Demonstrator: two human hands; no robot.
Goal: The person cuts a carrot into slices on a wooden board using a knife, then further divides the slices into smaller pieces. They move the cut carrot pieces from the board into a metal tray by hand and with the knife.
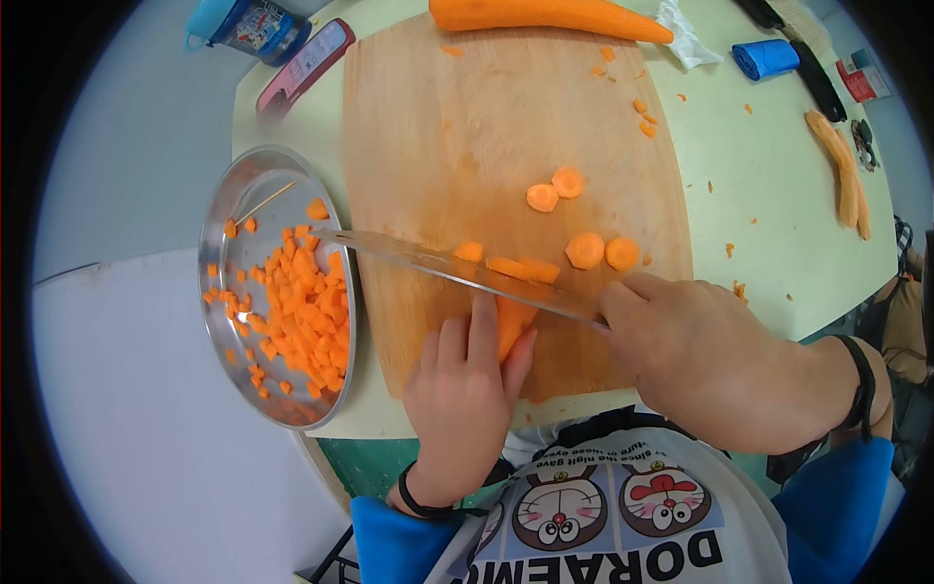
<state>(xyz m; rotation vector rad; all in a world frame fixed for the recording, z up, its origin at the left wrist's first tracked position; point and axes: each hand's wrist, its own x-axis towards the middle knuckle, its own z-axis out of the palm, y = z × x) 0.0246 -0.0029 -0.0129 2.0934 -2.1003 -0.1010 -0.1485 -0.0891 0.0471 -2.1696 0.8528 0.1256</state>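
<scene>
Closest to the lens, your printed shirt (593, 506) fills the near edge, and beyond it stretches the pale green table (759, 195). Centre stage, your wooden board (418, 127) runs from near to far, its left side beside the oval metal dish (216, 263), where diced carrot (311, 321) is heaped mostly towards the right!

And here's your right hand (715, 355), reaching in from the near right, fingers curled around the knife's handle end, their tips hidden from view. Over to your left hand (462, 394): fingers bent and close together on the carrot piece (516, 326), thumb along its right side, holding it on the near middle of the board. Across goes your knife (438, 261), slanting over that piece, its tip out above the dish's right rim; cut strips (525, 270) lie right against the blade's far side.

At the far edge lies a big carrot (545, 15), partly out of frame, its narrow end pointing right. Far left, it's a phone (306, 68) beside a blue cup (255, 27); far right, a blue roll (766, 59). Four round slices (585, 250) sit right of centre, and one thin stick (265, 205) lies in the dish!
</scene>
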